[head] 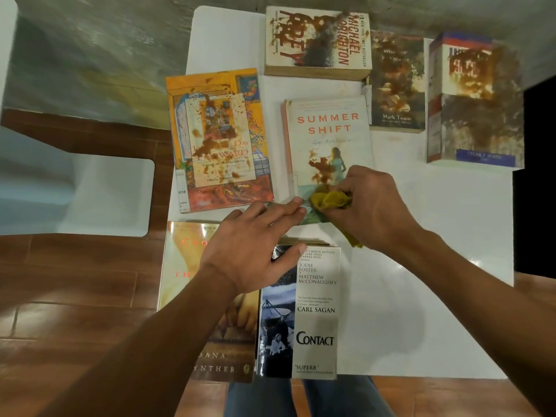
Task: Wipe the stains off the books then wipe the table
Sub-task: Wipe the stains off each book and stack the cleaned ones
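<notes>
Several books lie on a white table [421, 266]. The pale "Summer Shift" book [328, 139] in the middle carries brown stains on its lower cover. My right hand [373, 203] grips a bunched mustard-yellow cloth [329, 200] pressed on that book's lower edge. My left hand [255, 245] lies flat, fingers straight, fingertips pressing the book's bottom left corner. The orange book [219, 139] to the left, the "Prey" book [316, 40], the Mark Twain book [397, 82] and the thick book [475, 100] at the far right are heavily stained. "Contact" [304, 314] and the tan book [192, 266] near me look clean.
A white chair seat [99, 194] stands to the left of the table over a wooden floor. A grey wall runs behind the table's far edge. My legs in jeans show below the table's near edge. Bare white tabletop lies to the right of "Contact".
</notes>
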Motion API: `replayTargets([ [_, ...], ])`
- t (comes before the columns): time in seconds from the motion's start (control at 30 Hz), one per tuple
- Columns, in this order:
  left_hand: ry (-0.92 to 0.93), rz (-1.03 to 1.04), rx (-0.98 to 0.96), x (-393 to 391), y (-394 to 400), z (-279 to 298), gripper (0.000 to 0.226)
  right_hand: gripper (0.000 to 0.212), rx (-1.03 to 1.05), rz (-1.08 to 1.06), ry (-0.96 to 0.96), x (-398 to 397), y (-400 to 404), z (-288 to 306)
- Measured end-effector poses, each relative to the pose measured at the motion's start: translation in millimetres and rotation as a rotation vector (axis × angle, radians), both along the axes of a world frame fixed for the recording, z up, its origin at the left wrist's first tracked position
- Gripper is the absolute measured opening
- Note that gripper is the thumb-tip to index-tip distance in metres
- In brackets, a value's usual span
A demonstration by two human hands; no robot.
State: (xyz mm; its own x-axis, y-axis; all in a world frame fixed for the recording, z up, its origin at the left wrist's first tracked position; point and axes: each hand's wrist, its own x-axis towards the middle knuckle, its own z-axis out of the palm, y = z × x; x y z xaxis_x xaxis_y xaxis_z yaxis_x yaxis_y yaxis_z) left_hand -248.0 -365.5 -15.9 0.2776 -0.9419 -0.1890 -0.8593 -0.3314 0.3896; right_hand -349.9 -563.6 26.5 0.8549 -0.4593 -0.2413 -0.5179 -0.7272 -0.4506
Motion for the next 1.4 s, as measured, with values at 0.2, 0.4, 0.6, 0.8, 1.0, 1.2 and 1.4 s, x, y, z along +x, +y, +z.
replayTargets([
  [0.2,0.012,-0.008,0.020,0,0,0,0.065,0.036,-0.126,-0.140,0.012,8,-29,0],
  [0.4,0.013,-0.015,0.033,1,0,0,0.066,0.028,-0.039,-0.028,0.030,4,-23,5],
  [0.6,0.020,-0.012,0.048,1,-2,0,0.068,0.026,-0.080,-0.092,0.038,10,-27,8],
  [0.8,0.028,-0.013,0.049,2,-4,2,0.068,0.034,-0.097,-0.336,0.025,13,-45,-2],
  [1.0,0.026,-0.010,0.044,2,-4,2,0.066,0.036,-0.061,-0.176,-0.027,12,-33,-5],
  [1.2,0.038,-0.012,0.040,2,-4,1,0.067,0.029,-0.054,-0.255,-0.017,25,-43,-9],
  [1.4,0.036,-0.008,0.011,2,-4,2,0.065,0.032,-0.088,-0.349,0.022,41,-54,-3],
])
